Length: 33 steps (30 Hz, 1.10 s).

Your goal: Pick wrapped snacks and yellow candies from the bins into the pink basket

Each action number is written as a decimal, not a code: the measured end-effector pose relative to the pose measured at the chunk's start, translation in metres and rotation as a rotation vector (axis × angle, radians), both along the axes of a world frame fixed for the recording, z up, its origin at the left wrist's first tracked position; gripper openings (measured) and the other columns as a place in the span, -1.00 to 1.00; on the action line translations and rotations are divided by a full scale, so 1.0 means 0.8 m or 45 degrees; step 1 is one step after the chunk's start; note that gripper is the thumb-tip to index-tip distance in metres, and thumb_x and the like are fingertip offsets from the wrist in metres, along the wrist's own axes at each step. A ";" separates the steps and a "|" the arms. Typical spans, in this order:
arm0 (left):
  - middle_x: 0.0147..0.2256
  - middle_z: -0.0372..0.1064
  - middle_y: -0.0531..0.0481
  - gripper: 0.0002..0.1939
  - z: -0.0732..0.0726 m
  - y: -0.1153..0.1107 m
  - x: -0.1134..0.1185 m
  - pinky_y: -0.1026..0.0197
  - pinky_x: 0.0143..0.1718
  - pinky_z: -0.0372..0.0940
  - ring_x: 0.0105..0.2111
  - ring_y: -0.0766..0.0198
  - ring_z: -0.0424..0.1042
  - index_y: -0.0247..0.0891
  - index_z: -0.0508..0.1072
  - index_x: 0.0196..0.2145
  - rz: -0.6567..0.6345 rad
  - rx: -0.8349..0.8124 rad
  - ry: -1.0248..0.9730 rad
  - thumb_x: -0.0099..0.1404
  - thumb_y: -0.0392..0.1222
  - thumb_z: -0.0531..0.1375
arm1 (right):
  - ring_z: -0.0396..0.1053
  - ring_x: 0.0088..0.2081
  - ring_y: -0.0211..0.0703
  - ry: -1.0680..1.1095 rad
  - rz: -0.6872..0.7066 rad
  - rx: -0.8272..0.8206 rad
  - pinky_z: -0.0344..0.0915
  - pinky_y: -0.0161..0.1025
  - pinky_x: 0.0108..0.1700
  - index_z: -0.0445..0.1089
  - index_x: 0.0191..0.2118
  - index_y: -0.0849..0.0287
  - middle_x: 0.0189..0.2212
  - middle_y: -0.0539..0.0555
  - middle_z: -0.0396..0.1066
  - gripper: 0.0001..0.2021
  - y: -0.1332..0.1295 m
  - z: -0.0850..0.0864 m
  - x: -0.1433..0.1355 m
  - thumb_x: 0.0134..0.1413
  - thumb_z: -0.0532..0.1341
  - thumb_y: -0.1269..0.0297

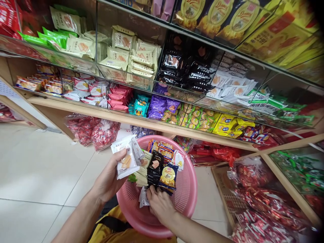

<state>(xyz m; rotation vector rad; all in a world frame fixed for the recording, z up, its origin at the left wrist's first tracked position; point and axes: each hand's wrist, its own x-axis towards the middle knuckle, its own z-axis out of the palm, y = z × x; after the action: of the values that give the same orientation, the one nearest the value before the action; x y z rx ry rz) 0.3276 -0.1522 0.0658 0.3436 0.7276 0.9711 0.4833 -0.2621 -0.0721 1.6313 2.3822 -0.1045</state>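
Note:
My left hand [110, 179] grips a few white cake packets [125, 160] at the left rim of a pink plastic basket [186, 199]. My right hand [160, 202] reaches into that basket with its fingers curled down among the packets; what the fingertips grip, if anything, is hidden. Right beside those fingers lies a white packet [144, 198]. Black cake packets [155, 165] are stacked just beyond them, next to a dark blue cookie packet [168, 177]. Cream packets [141, 175], orange-brown packets [163, 150] and a white-and-red packet [178, 160] also lie in the basket.
Glass-fronted shelves [141, 76] full of wrapped snacks stretch across in front. Underneath are tied bags of red packets [105, 133]. At the right, a cardboard box [225, 197] stands beside bagged red sweets [273, 199]. Pale floor tiles [37, 162] lie to the left.

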 end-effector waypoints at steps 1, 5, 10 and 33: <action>-0.12 0.45 -0.09 -0.64 0.000 0.000 0.000 0.06 0.01 0.29 -0.09 0.07 0.41 -0.29 0.40 -0.08 -0.011 0.006 -0.001 0.15 -0.16 0.19 | 0.37 -0.25 -0.01 0.001 -0.016 0.001 0.30 -0.16 -0.41 0.22 -0.04 0.28 -0.12 0.28 0.33 -0.65 0.000 0.000 0.000 -0.01 0.14 0.42; -0.11 0.44 -0.10 -0.62 0.000 -0.001 0.001 0.07 0.00 0.29 -0.11 0.06 0.42 -0.29 0.39 -0.06 -0.038 0.026 -0.007 0.15 -0.14 0.19 | 0.38 -0.26 0.00 0.030 -0.092 -0.052 0.31 -0.14 -0.39 0.20 -0.01 0.27 -0.10 0.29 0.32 -0.57 0.001 0.001 -0.003 -0.05 0.21 0.33; -0.10 0.44 -0.10 -0.61 0.001 0.000 0.004 0.06 -0.01 0.30 -0.10 0.05 0.41 -0.28 0.38 -0.05 -0.027 0.023 0.001 0.15 -0.16 0.19 | 0.35 -0.20 0.07 0.068 -0.108 -0.079 0.32 -0.09 -0.33 0.22 -0.04 0.28 -0.10 0.30 0.31 -0.51 0.006 0.000 -0.007 -0.13 0.28 0.25; -0.10 0.44 -0.11 -0.60 -0.002 -0.004 0.004 0.05 -0.02 0.31 -0.13 0.05 0.43 -0.28 0.37 -0.02 -0.021 0.034 0.002 0.16 -0.17 0.20 | 0.39 -0.29 -0.01 0.020 -0.123 -0.065 0.34 -0.14 -0.42 0.27 -0.14 0.18 -0.22 0.21 0.35 -0.76 0.005 0.011 -0.009 0.06 0.05 0.52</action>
<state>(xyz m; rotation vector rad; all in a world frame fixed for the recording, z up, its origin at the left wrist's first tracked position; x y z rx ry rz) 0.3306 -0.1552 0.0640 0.3734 0.7125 0.9654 0.4761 -0.2584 -0.0630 1.7282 2.2922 -0.1952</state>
